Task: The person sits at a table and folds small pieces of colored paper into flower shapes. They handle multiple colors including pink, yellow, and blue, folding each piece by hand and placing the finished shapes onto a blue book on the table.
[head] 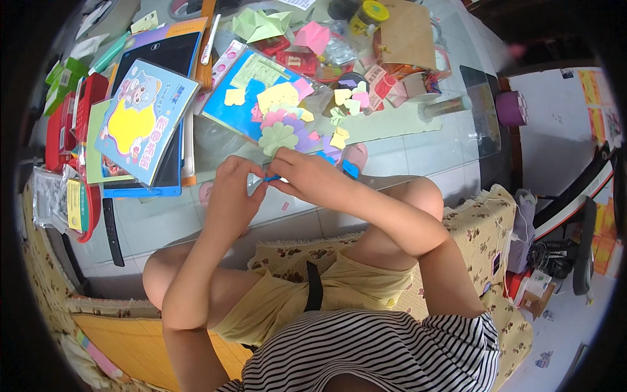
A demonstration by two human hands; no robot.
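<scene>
Between the fingertips of my left hand (236,193) and my right hand (306,176) is a small piece of blue paper (272,178), pinched by both; its shape is mostly hidden. Just beyond my hands lies a green paper flower (278,139), with a purple one (304,137) beside it. Cut yellow paper (280,97) and pink paper shapes rest on a blue booklet (215,109). Blue paper scraps (350,169) lie to the right of my right hand, near the glass table's edge.
At left a craft-paper pack (169,125) lies on an LCD writing tablet (142,191). A red tray (93,215) holds packets. Farther back are folded green paper (262,25), a yellow-lidded jar (374,12) and a cardboard box (409,36). A clear cylinder (446,107) lies at right.
</scene>
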